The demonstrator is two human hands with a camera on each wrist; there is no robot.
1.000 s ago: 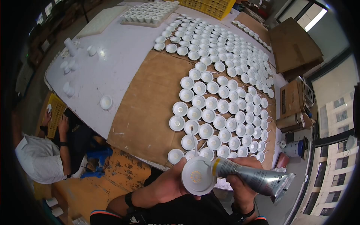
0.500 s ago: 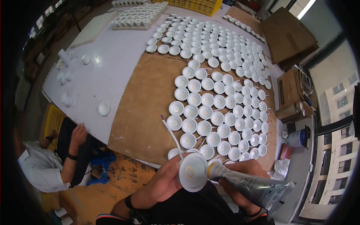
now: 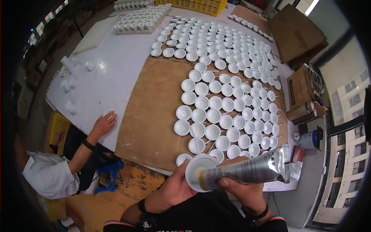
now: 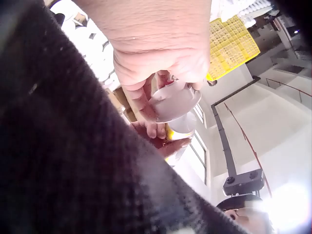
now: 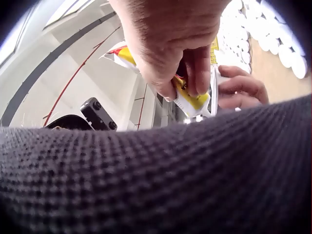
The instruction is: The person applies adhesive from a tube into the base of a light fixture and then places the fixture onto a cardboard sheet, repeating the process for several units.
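Note:
My left hand (image 3: 176, 189) grips a round white lamp housing (image 3: 194, 165) by its rim, its face with a ring of yellow LEDs turned up. A white cable (image 3: 196, 140) runs up from behind it. In my right hand (image 3: 247, 192) is a silver squeeze tube (image 3: 247, 170) with a yellow band at its nozzle end; the thumb lies along its side. The tube leans across the housing, its nozzle end over the LED ring and hiding part of it. The left wrist view shows the housing's smooth outside (image 4: 175, 103) in the fingers.
Rows of similar white housings (image 3: 213, 116) cover the brown cardboard (image 3: 147, 104). A person's hand (image 3: 105, 123) rests on the white table (image 3: 112, 73) at left. Farther back are a tray of white cups (image 3: 143, 19) and a yellow crate (image 3: 189, 7). Cardboard boxes (image 3: 299, 87) stand at right.
The tube has swung from beside the housing's rim to across its face, its tail end rising. The other person's hand has reached onto the table over a white piece there.

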